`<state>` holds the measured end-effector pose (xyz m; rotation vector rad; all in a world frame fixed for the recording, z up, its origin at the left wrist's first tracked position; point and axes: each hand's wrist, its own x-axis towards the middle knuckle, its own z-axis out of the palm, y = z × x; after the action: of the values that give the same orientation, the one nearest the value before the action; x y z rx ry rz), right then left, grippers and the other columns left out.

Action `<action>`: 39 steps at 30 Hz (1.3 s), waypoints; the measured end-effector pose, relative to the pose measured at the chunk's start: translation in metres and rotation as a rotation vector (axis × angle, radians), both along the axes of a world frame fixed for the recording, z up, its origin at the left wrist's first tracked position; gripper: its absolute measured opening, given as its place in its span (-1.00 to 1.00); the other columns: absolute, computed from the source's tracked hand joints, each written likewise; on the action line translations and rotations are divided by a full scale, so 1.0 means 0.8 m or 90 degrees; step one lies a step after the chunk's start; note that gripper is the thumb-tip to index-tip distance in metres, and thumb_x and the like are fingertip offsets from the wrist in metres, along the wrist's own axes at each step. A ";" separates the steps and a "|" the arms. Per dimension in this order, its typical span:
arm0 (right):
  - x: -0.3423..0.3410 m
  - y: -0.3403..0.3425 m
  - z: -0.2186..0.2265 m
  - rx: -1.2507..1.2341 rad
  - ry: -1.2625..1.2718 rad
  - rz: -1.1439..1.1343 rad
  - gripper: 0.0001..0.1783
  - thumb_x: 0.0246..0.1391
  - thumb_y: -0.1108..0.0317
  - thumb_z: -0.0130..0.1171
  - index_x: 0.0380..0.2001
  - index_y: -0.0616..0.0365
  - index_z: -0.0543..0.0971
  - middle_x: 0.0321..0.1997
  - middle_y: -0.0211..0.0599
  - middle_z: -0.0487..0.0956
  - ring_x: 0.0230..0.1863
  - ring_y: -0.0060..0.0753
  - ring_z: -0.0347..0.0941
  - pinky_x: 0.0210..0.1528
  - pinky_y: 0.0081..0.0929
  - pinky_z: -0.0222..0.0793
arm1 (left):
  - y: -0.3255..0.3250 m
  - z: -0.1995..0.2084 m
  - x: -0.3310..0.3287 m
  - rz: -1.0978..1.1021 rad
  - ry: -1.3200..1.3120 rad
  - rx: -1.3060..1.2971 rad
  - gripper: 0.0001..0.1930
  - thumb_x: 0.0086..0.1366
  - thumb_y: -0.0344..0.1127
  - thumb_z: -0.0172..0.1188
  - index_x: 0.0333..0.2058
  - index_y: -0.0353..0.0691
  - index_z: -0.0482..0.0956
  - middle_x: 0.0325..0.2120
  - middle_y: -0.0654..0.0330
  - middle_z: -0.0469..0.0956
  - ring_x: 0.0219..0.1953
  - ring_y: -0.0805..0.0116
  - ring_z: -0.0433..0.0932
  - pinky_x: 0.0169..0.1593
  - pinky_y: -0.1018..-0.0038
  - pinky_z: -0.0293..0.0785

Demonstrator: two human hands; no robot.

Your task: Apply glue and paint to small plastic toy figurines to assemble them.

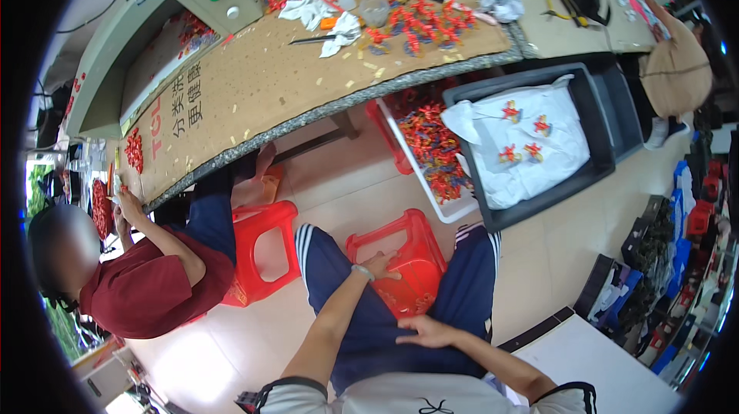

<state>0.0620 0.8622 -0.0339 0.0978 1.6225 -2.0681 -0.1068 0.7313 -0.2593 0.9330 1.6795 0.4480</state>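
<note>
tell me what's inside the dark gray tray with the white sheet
A white sheet lines the dark gray tray, with four small red-and-yellow pieces on top. Whatever lies under the sheet is covered and cannot be seen.

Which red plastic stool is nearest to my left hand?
The red plastic stool between your blue-trousered knees; your left hand appears over it. Others stand farther away.

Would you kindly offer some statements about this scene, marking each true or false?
1. Four trinkets lie on the white sheet in the dark tray. True.
2. The left hand holds the pliers. False: they lie on the bench.
3. A red stool stands between the person's legs. True.
4. The co-worker's shirt is white. False: it is dark red.
5. The right hand is inside the tray. False: it is by the legs.
</note>
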 end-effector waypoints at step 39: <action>-0.054 0.088 -0.068 -0.252 -0.194 -0.068 -0.85 0.15 0.27 0.17 -0.35 0.10 0.48 -0.43 -0.67 0.40 -0.40 -0.85 0.24 -0.36 -0.77 0.16 | 0.102 -0.050 -0.017 -0.258 -0.117 -0.269 0.09 0.12 0.54 -0.25 0.33 -0.27 -0.22 0.21 -0.23 0.18 0.26 -0.01 0.20 0.29 0.36 0.11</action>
<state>0.0190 0.9328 -0.0884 0.3479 1.0315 -2.2828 -0.1203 0.8127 -0.2992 0.8557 1.3040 -0.0923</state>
